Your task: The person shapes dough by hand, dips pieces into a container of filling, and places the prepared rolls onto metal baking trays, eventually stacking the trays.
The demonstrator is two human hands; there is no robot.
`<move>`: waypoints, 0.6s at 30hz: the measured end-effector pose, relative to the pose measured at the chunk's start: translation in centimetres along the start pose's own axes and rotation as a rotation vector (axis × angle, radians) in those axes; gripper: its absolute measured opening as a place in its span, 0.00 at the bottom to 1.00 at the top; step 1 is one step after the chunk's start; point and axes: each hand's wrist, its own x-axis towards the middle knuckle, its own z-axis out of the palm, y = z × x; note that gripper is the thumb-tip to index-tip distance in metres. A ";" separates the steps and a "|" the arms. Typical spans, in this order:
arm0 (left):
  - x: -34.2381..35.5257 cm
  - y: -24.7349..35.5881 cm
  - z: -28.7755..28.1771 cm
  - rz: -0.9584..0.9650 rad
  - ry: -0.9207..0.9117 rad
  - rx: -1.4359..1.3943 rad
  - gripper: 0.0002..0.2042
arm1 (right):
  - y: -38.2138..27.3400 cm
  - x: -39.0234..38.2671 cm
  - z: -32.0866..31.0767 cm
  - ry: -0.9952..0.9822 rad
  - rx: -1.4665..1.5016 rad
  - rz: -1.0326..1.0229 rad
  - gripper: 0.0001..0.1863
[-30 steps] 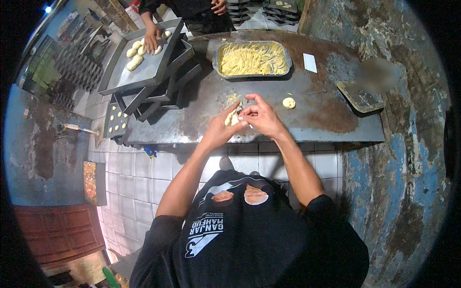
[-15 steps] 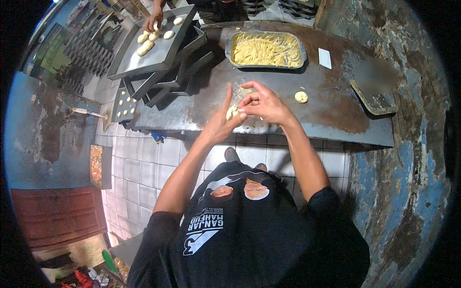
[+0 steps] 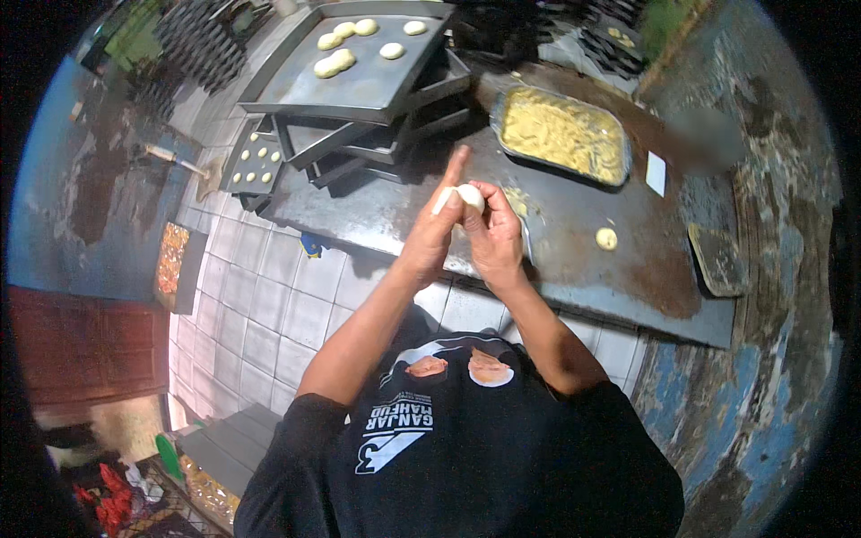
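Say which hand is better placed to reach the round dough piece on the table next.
Probably the right hand: the dough piece lies to its right, farther from the left hand. Dough occupies both.

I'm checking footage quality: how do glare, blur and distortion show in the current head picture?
Head view: the dark grey metal table curves along its far edge; pale glare lies on it beside the bare left hand; a round blurred patch at upper right hides detail.
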 end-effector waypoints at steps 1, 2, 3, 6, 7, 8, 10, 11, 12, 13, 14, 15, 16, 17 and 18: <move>0.6 0.6 -1.6 0.043 0.087 0.143 0.33 | 0.1 1.0 1.4 -0.018 -0.008 0.006 0.23; 1.4 0.9 -3.2 0.021 0.118 0.143 0.32 | 0.0 1.9 3.0 -0.031 0.069 0.143 0.23; 2.2 1.2 -5.0 -0.001 0.147 0.142 0.31 | 0.5 3.0 4.5 -0.040 0.145 0.282 0.23; 3.8 3.4 -10.2 -0.039 0.171 0.087 0.32 | 2.9 7.4 8.5 -0.076 0.172 0.351 0.21; 4.1 3.4 -12.4 -0.009 0.197 0.023 0.32 | 3.4 9.0 10.1 -0.095 0.222 0.422 0.21; 4.1 3.7 -14.1 0.007 0.203 -0.048 0.31 | 4.0 10.2 11.2 -0.138 0.234 0.461 0.20; 4.7 4.5 -19.0 0.063 0.187 0.093 0.29 | 4.9 13.3 14.0 -0.252 0.200 0.601 0.19; 5.3 6.3 -20.8 -0.063 0.246 -0.082 0.30 | 5.1 15.8 15.3 -0.346 0.177 0.715 0.18; 5.7 6.8 -22.9 0.031 0.343 -0.171 0.33 | 6.0 18.3 17.0 -0.409 0.127 0.798 0.17; 6.0 7.4 -25.0 0.127 0.442 -0.259 0.37 | 7.6 21.0 18.5 -0.491 0.084 0.799 0.16; 5.9 7.3 -27.6 0.174 0.516 -0.230 0.40 | 7.7 23.6 20.8 -0.512 -0.021 0.791 0.17; 5.7 7.2 -29.9 0.204 0.614 -0.206 0.38 | 7.7 26.1 23.2 -0.530 -0.122 0.773 0.18; 4.7 7.3 -32.7 0.163 0.635 -0.146 0.36 | 9.7 28.8 25.2 -0.517 -0.256 0.616 0.20; 3.7 7.2 -35.2 0.117 0.645 -0.087 0.33 | 11.6 31.5 26.9 -0.495 -0.383 0.450 0.23; 2.4 7.4 -37.2 0.107 0.695 -0.056 0.31 | 12.8 34.0 28.9 -0.468 -0.597 0.333 0.29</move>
